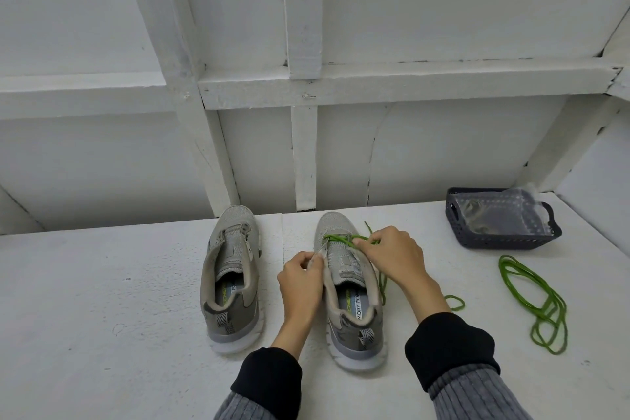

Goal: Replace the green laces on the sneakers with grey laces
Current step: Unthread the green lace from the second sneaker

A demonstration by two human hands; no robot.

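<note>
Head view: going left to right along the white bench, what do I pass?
Unlaced left sneaker → left hand on the right sneaker's edge → right hand pinching the green lace in it → loose green lace → dark basket holding a clear bag.

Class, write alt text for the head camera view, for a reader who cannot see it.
A person's right hand pinches a green lace still threaded near the toe of the right grey sneaker, while the left hand holds its eyelet edge. The left sneaker is laceless; a loose green lace lies right, before a dark basket.
</note>
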